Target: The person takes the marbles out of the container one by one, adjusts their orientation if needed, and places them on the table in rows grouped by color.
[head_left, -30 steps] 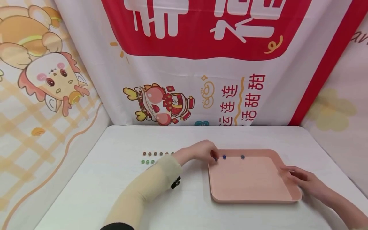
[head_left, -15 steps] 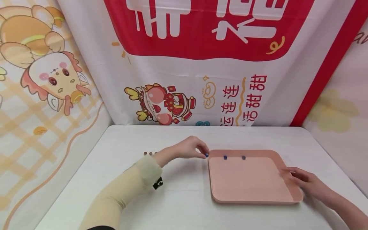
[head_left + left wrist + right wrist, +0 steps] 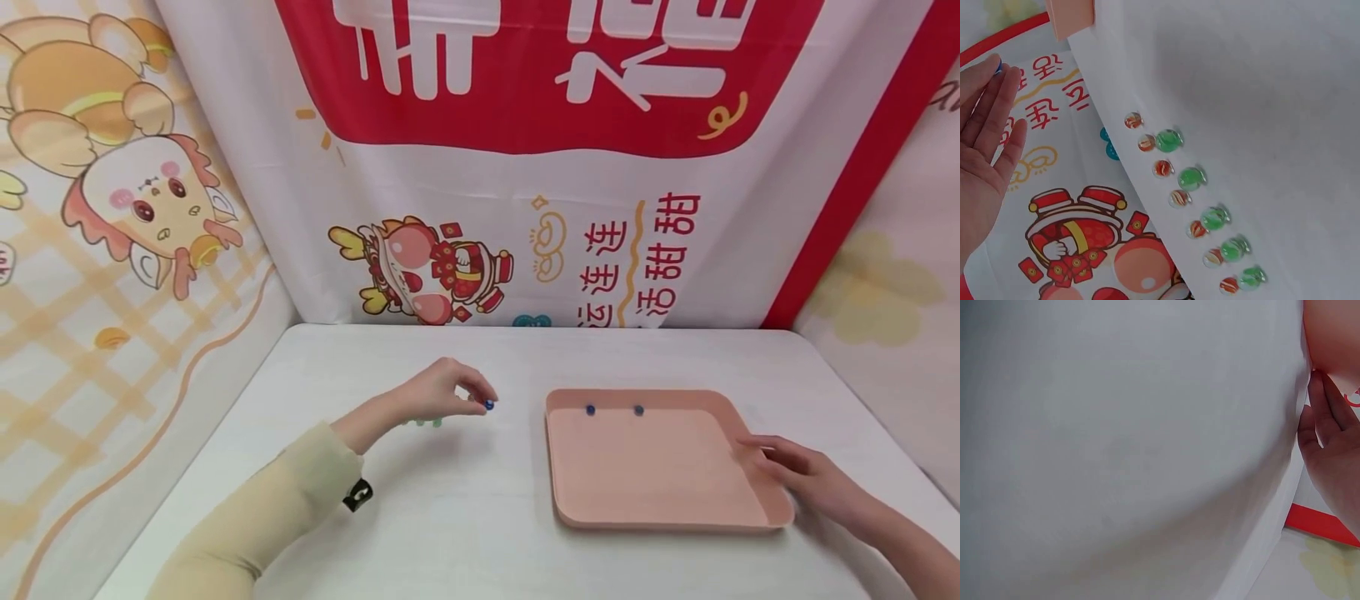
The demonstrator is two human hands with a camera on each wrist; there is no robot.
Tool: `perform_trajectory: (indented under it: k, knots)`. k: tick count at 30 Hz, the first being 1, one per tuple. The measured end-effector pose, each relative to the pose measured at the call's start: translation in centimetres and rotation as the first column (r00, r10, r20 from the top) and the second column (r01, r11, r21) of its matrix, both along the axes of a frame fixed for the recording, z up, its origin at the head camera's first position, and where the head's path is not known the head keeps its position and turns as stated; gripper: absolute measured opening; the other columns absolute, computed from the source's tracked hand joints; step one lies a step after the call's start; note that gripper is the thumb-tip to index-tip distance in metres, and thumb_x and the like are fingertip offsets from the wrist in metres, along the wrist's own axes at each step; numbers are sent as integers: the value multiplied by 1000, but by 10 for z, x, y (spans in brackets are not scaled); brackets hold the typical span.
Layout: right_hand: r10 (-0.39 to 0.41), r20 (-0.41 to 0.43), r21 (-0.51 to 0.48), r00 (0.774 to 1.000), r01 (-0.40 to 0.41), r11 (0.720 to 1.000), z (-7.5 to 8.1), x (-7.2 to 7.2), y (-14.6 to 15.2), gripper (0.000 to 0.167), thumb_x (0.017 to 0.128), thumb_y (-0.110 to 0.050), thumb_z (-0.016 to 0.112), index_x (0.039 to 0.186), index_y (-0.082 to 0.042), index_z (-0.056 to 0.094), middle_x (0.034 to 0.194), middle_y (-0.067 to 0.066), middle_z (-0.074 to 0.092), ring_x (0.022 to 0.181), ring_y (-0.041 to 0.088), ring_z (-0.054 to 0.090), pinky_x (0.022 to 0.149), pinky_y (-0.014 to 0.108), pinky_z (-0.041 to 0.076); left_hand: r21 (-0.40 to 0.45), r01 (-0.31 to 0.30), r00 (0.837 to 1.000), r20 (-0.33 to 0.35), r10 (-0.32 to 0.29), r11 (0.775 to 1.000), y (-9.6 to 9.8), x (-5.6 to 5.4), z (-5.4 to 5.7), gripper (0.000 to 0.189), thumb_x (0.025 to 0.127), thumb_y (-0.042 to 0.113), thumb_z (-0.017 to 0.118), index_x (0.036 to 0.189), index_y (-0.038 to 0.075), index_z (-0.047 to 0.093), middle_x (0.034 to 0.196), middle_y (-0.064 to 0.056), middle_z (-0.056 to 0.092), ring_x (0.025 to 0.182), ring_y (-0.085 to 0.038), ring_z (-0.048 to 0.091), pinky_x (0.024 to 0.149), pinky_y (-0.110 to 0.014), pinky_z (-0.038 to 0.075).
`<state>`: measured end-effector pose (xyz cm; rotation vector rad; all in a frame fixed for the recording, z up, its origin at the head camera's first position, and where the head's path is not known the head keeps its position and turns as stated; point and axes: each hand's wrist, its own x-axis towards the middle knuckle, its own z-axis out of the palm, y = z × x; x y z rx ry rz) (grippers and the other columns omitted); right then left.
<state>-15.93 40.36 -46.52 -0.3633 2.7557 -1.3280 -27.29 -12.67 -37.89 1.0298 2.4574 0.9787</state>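
Between thumb and fingertips my left hand (image 3: 431,392) pinches a blue marble (image 3: 489,405), held over the table left of the pink tray (image 3: 645,475). Only a sliver of that marble shows in the left wrist view. Two bluish marbles, one dark blue (image 3: 590,410) and one greyer (image 3: 638,410), lie apart along the tray's far side. My right hand (image 3: 813,477) grips the tray's right wall. In the left wrist view, a row of red-and-white swirled marbles (image 3: 1162,168) runs alongside a row of green marbles (image 3: 1192,179); my left hand mostly hides both rows in the head view.
The white table (image 3: 450,517) ends at a hanging cloth (image 3: 540,183) with red and white print at the back. Patterned side walls (image 3: 150,333) close in the left and right.
My left hand has moved left from the tray's far left corner, carrying the blue marble out over the table. The right hand and tray hold their place.
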Motion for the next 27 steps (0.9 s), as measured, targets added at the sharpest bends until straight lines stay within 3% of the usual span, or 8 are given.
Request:
perform_trajectory:
  k: [6,14,21,27]
  knots:
    - [20,-29,-9,999,-20,1000,0,0,1,35,99,-10,56,131,3,54,119,-25,58,106,-20,43,79,5,38,10,-94,996,-2,94,996,-32,6,1,19,88,13,73,106,19,74,98,11,69,92,-9,63,91,-41,50]
    - [17,-31,-16,999,-18,1000,-1,0,1,35,98,-8,56,132,2,55,118,-26,58,106,-19,44,79,5,37,-11,-158,986,-64,157,987,-78,12,0,19,88,14,73,107,14,74,100,6,69,100,-17,62,92,-49,48]
    - [32,-71,-26,997,-34,999,-1,1,0,33,98,-6,56,131,1,56,119,-24,60,108,-18,45,80,4,36,-18,-248,966,-72,246,969,-113,18,-11,20,86,9,74,106,10,73,97,5,69,97,-20,62,90,-51,49]
    - [22,-51,-23,998,-23,999,-1,2,-1,34,99,-10,56,131,1,56,119,-25,59,107,-19,45,80,5,37,-46,-298,953,-73,295,953,-137,18,-24,21,84,7,75,105,4,73,95,3,70,93,-18,64,90,-47,50]
